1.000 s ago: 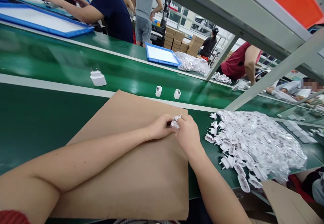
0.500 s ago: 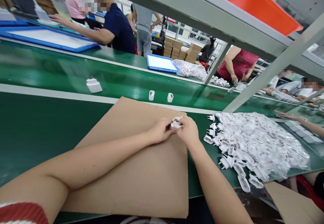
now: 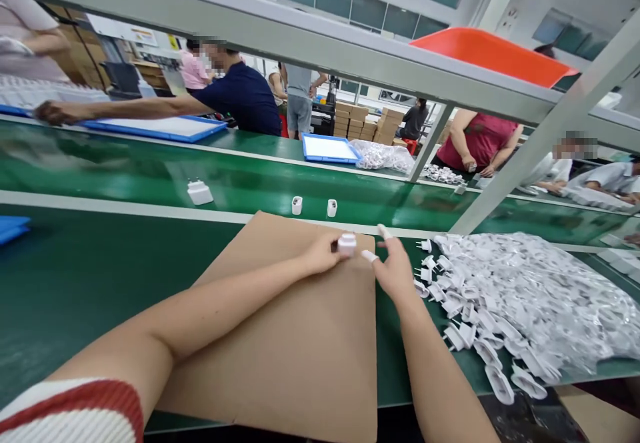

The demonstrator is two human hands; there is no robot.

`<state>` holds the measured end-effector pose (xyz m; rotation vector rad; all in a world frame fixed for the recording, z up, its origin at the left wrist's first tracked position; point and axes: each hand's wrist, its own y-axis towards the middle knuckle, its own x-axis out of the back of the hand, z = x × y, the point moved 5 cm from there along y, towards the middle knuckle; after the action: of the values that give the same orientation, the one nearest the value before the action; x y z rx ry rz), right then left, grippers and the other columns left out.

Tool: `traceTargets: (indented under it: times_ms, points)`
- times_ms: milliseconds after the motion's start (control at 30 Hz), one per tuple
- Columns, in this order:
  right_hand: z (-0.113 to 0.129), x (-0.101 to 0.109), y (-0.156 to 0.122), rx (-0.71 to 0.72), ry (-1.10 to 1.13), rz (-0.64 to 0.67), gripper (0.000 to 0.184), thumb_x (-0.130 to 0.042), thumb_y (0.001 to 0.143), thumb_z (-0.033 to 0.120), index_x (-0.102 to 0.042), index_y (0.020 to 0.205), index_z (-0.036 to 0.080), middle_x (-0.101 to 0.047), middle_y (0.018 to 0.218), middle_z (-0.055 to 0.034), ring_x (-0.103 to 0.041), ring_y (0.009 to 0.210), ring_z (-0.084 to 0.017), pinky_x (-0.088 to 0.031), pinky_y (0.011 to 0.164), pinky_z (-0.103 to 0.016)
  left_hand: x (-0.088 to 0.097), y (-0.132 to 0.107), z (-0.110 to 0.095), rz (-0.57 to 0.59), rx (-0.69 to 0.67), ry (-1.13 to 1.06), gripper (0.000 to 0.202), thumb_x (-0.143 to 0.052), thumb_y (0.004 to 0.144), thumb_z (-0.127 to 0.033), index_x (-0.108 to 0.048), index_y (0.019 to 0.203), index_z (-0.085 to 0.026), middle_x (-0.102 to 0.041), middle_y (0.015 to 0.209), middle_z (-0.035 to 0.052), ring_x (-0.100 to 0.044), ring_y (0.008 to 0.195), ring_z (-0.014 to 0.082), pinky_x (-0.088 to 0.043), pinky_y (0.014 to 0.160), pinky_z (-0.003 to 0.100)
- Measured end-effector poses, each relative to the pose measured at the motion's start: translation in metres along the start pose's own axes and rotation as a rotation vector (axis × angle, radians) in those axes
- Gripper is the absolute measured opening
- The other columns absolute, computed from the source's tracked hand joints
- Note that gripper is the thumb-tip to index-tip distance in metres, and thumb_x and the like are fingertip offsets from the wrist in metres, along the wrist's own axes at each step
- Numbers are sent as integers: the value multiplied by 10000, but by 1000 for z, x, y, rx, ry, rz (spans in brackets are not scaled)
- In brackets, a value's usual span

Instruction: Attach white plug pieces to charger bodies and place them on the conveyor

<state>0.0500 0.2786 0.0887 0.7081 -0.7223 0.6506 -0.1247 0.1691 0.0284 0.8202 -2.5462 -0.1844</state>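
Note:
My left hand [image 3: 323,254] pinches a small white charger housing [image 3: 347,244] above the cardboard sheet [image 3: 295,343]. To its right, my right hand [image 3: 394,266] is open and apart from the housing, thumb and forefinger spread, with white covers on their tips. Beside that hand lie loose white plug pieces with pins [image 3: 434,289], spilling from a clear plastic bag [image 3: 545,296] full of them. Beyond the cardboard, two small white housings [image 3: 297,205] stand on the green belt, and a larger white plug adapter [image 3: 201,193] sits farther left.
A metal shelf frame [image 3: 350,49] crosses overhead, carrying an orange tray [image 3: 490,56]; its slanted post [image 3: 520,116] comes down at the right. Across the belt, a person in dark blue [image 3: 245,99] reaches left over blue-rimmed trays [image 3: 170,127]. A blue piece [image 3: 13,228] is at the left edge.
My right hand has let go of the white housing, moved right and spread its fingers. My left hand still holds the housing. The view has tilted up, and the person in dark blue has stretched an arm leftward.

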Motion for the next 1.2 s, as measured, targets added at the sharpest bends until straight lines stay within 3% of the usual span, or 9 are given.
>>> traceTargets:
  times_ms: [133, 267, 467, 633, 700, 800, 900, 1067, 1200]
  points:
    - [-39, 40, 7, -374, -454, -4, 751, -662, 899, 467, -454, 1552, 158, -412, 1573, -269, -374, 1465, -481, -321, 1148, -646, 64, 38, 22, -410, 214, 345, 286, -708, 857, -283, -697, 1111, -153, -747, 1104, 134, -696, 1003, 309, -542, 896, 394]
    - [-81, 45, 10, -697, -589, 145, 609, -604, 940, 473, -564, 1427, 110, -466, 1533, -287, -401, 1440, -508, -311, 1129, -664, 102, 67, 45, -515, 380, 511, 427, -698, 854, -228, -629, 1268, -151, -705, 1260, 179, -651, 1181, 363, -505, 979, 429]
    - [-103, 30, 19, -427, -500, 71, 389, -624, 846, 167, -765, 1206, 212, -684, 1242, -184, -618, 1185, -387, -489, 959, -492, 102, 72, 53, -507, 388, 531, 603, -685, 778, -167, -555, 1365, -117, -643, 1332, 222, -580, 1264, 401, -466, 1041, 487]
    - [-83, 32, 22, -246, -386, -138, 405, -588, 837, 141, -784, 1187, 196, -661, 1156, -177, -648, 1040, -323, -506, 906, -425, 136, 57, 43, -842, 244, 697, 753, -702, 741, -204, -459, 1449, -132, -382, 1575, 206, -330, 1477, 393, -283, 1229, 506]
    - [-72, 30, 22, -232, -289, -146, 418, -560, 882, 184, -744, 1256, 163, -652, 1184, -184, -665, 1008, -309, -512, 893, -406, 155, 62, 56, -753, 335, 656, 827, -724, 710, -197, -426, 1477, -117, -330, 1608, 219, -302, 1491, 412, -286, 1230, 513]
    - [-63, 24, 23, -250, -123, -105, 413, -539, 925, 235, -690, 1298, 141, -713, 1098, -157, -694, 970, -284, -517, 887, -381, 174, 70, 74, -524, 399, 589, 660, -680, 711, -137, -544, 1357, -127, -493, 1483, 200, -467, 1369, 379, -376, 1167, 469]
    - [-63, 18, 24, -301, 79, -61, 317, -512, 965, 294, -698, 1182, 155, -746, 870, -89, -723, 824, -242, -525, 803, -346, 184, 62, 72, -586, 399, 607, 498, -582, 774, -104, -596, 1271, -118, -552, 1391, 212, -526, 1279, 367, -410, 1119, 482]
    - [-58, 6, 25, -368, 561, -56, 209, -540, 933, 313, -639, 1060, 181, -741, 902, -55, -716, 641, -165, -505, 597, -269, 156, 48, 45, -618, 237, 796, 286, -534, 914, -279, -678, 1128, -157, -632, 1240, 186, -547, 1210, 385, -444, 1056, 501]
    - [-41, -8, 21, -381, 996, 64, 303, -707, 781, 280, -570, 1045, 221, -730, 978, -26, -757, 722, -160, -519, 601, -235, 131, 53, 48, -528, 367, 876, 529, -645, 849, -638, -726, 997, -137, -609, 1248, 246, -520, 1189, 453, -455, 1004, 558]
